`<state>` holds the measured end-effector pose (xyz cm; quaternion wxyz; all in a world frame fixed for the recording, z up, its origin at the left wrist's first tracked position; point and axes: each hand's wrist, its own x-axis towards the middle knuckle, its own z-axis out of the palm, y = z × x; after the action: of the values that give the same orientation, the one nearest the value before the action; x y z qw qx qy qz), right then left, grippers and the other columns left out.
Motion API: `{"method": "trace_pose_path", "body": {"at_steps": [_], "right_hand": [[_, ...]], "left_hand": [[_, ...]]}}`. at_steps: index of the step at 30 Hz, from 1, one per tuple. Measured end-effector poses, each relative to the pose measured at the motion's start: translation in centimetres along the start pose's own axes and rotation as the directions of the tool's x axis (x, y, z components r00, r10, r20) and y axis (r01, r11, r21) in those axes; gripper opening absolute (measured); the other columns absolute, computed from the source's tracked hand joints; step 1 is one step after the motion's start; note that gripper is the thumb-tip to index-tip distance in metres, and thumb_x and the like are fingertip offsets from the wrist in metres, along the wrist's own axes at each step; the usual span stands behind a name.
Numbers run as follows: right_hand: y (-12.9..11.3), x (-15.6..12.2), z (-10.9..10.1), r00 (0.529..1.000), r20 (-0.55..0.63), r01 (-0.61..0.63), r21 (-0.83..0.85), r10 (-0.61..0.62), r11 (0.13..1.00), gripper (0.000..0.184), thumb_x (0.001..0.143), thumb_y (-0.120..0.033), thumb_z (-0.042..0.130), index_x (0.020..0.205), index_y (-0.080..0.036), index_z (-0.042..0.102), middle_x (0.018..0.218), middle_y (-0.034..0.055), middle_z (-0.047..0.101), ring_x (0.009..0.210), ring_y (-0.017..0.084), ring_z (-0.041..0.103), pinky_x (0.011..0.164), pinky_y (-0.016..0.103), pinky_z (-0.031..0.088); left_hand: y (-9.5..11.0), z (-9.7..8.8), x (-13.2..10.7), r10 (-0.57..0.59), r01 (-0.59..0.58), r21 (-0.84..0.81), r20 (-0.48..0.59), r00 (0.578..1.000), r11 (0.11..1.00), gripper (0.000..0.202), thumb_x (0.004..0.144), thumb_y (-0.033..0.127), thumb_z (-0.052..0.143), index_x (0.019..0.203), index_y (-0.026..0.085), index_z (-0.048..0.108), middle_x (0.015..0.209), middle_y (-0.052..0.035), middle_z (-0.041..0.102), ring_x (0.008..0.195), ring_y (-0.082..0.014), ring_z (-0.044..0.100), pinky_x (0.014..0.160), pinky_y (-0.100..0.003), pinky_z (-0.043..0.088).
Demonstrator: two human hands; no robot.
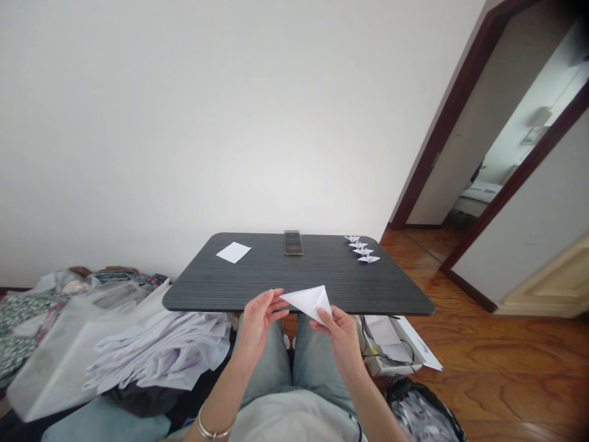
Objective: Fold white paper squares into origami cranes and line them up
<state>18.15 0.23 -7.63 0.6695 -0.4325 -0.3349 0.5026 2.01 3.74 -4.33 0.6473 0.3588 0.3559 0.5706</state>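
A folded white sheet of paper point(305, 299), kite-like with a long point to the left, is held over the near edge of the dark table point(257, 285). My right hand point(339, 331) pinches its lower right part between thumb and fingers. At the paper's left tip, my left hand point(263, 313) has its fingers stretched out and apart; whether they touch the tip is hard to make out. Several small folded paper cranes point(363, 252) stand in a row at the table's far right. Toward the far left lies a flat white paper square point(234, 252).
A phone-like dark object point(293, 242) rests at the table's back middle, near the white wall. Piled clothes point(161, 350) are at left. On the floor at right are an open box point(391, 347) with cables and a black bag point(426, 411) of paper scraps.
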Motion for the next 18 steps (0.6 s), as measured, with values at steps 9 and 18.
{"method": "trace_pose_path", "body": {"at_steps": [9,18], "right_hand": [[-0.14,-0.25,0.19,0.997,0.002,0.074,-0.024,-0.074,0.997,0.024,0.066,-0.037,0.072,0.066,-0.014,0.067,0.063,-0.0002,0.062,0.057,0.013,0.056,0.058,0.027,0.055],[-0.13,-0.28,0.09,0.998,0.023,0.065,-0.005,-0.065,0.998,0.022,0.068,-0.035,0.072,0.067,-0.014,0.067,0.062,-0.0011,0.062,0.058,0.012,0.057,0.057,0.025,0.054]], "left_hand": [[0.02,0.52,-0.43,0.075,-0.078,0.172,0.021,0.997,0.982,0.02,0.066,0.031,0.073,0.072,0.012,0.067,0.071,-0.0039,0.069,0.07,-0.0143,0.065,0.063,-0.023,0.054],[-0.07,0.61,-0.65,0.114,-0.116,0.139,0.022,0.993,0.983,0.017,0.068,0.029,0.071,0.073,0.014,0.065,0.069,-0.0016,0.068,0.068,-0.013,0.065,0.062,-0.022,0.054]]}}
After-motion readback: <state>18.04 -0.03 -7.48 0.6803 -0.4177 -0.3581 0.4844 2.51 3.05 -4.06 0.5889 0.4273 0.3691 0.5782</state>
